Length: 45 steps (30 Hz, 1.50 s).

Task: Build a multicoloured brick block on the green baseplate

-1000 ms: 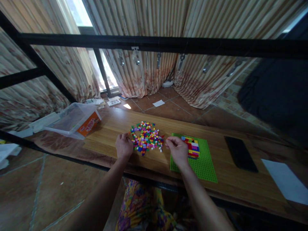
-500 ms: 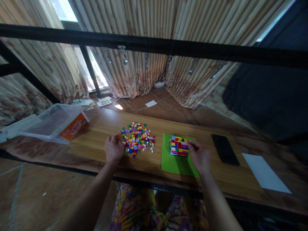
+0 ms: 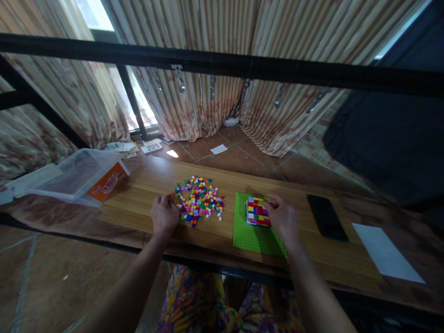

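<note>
A small block of multicoloured toy bricks (image 3: 256, 213), built up in layers, stands on a green studded baseplate (image 3: 243, 238). My right hand (image 3: 283, 219) is over its right side, fingertips pinched together at the top edge. Whatever is between those fingertips is too small to make out. On the left, my left hand (image 3: 165, 214) rests on the table with its fingers curled closed at the left edge of a pile of loose small bricks (image 3: 199, 202). Anything inside those fingers is hidden.
A clear plastic bin (image 3: 81, 178) with an orange label lies at the table's left end. Right of the baseplate are a black phone-like slab (image 3: 326, 217) and a white sheet of paper (image 3: 387, 252). A black metal bar (image 3: 222, 64) crosses in front of the curtains.
My right hand has moved slightly left, from the right side of the brick build to over its top right part. The left hand stays in place by the pile.
</note>
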{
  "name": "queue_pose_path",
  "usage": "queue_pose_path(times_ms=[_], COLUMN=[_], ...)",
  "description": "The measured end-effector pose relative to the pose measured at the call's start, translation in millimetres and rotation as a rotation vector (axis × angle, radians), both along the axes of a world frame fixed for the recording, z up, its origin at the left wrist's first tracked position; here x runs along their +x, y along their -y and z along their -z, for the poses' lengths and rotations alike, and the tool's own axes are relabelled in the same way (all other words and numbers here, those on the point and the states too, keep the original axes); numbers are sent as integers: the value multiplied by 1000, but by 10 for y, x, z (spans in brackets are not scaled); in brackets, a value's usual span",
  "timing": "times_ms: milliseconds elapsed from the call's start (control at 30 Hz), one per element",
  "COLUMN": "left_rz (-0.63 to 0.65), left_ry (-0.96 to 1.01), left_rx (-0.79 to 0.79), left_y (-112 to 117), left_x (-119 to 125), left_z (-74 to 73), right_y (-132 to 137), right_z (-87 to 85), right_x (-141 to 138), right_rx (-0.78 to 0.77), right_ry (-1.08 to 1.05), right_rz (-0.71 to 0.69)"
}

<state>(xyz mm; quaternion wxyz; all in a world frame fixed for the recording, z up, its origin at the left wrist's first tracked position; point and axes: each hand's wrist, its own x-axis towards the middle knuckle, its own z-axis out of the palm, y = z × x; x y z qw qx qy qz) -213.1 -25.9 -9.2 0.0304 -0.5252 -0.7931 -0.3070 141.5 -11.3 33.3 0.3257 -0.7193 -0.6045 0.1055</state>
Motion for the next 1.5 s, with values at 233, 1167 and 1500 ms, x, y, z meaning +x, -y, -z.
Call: queue_pose_path(times_ms=[233, 1167, 1500], left_rz=[-6, 9, 7], left_ry=[5, 3, -10], left_rx=[-2, -17, -16], left_y=[-9, 7, 23], left_x=[1, 11, 28], left_z=[13, -10, -29], right_y=[61, -50, -32], right_z=[23, 247, 232], right_x=[21, 59, 74], right_rx=[31, 83, 44], right_ry=[-4, -343, -315], right_rz=[-19, -61, -89])
